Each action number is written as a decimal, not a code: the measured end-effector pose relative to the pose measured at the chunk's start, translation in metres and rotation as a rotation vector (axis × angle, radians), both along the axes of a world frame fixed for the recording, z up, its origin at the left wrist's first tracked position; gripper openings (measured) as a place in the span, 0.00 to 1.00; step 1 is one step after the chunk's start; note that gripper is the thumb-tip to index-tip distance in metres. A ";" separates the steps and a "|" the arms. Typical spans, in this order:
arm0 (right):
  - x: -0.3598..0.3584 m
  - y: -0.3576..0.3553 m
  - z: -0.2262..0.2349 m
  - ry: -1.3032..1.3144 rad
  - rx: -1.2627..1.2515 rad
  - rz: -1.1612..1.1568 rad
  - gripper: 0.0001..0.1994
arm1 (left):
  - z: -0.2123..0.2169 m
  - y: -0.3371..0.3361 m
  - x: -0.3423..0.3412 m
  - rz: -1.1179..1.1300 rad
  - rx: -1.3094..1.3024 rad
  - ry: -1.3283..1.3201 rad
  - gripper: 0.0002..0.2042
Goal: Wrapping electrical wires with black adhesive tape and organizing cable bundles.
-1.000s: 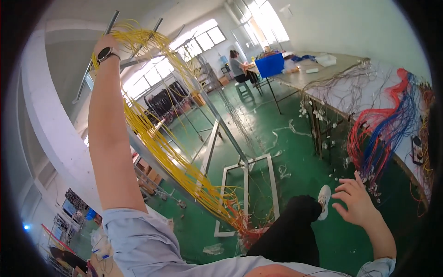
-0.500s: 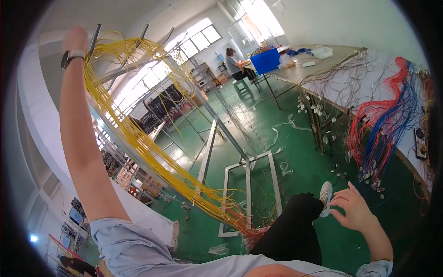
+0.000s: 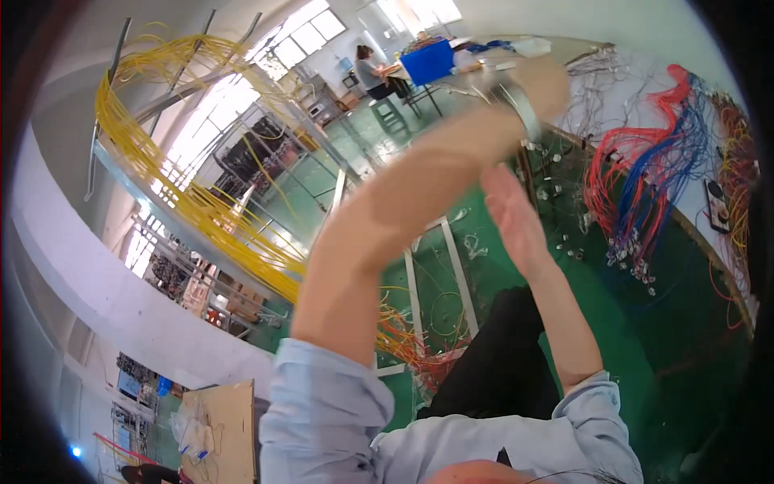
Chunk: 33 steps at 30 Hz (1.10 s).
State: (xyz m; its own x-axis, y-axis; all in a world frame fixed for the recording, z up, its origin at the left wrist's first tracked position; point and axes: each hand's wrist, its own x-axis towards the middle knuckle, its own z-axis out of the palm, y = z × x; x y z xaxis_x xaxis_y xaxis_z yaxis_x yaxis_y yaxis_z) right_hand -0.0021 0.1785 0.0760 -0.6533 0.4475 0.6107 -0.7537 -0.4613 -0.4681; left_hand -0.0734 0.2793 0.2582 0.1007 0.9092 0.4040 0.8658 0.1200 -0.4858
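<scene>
My left hand [image 3: 545, 87] is raised at the end of an arm stretched across to the upper right, in front of the cluttered table. Motion smears its fingers, and a watch strap circles the wrist. Just below that wrist is my right hand [image 3: 513, 222], its fingers stretched out and holding nothing visible. On the left, a long bundle of yellow wires [image 3: 230, 216] hangs over a metal rack [image 3: 165, 216], apart from both hands. My left arm hides part of the bundle; its orange-red lower ends [image 3: 431, 371] show near my dark trouser leg.
To the right, a table [image 3: 637, 105] bears red wires [image 3: 603, 173], blue wires [image 3: 673, 181] and a dark flat device [image 3: 716, 206]. Connectors dangle from its edge. A seated person [image 3: 371, 74] works farther back beside a blue sheet [image 3: 427, 62]. A metal floor frame [image 3: 458, 270] stands below.
My left hand has swung from the rack's upper left end across to the upper right. My right hand has risen and moved left. The view has shifted, with the rack now farther left.
</scene>
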 end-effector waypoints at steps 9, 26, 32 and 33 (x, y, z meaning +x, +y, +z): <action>0.116 0.049 -0.096 -0.351 -0.668 0.222 0.14 | -0.178 -0.222 0.035 -0.252 -0.740 -1.411 0.26; 0.063 -0.134 -0.104 -0.604 1.105 -0.605 0.07 | -0.247 -0.376 0.040 0.074 0.200 -0.739 0.11; 0.097 -0.063 -0.017 -0.897 0.939 -0.592 0.08 | -0.197 -0.412 -0.019 0.196 0.213 -0.386 0.15; 0.096 -0.048 -0.018 -0.841 0.916 -0.704 0.10 | -0.189 -0.421 -0.022 0.218 0.239 -0.405 0.15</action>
State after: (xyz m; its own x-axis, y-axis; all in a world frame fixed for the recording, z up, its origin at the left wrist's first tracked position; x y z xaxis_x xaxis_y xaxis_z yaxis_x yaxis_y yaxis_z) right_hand 0.0941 0.1305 0.0585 -0.7706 0.4913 0.4059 -0.0486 0.5897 -0.8061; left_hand -0.0957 -0.1414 0.0693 -0.2882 0.7694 0.5700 0.9214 0.3848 -0.0535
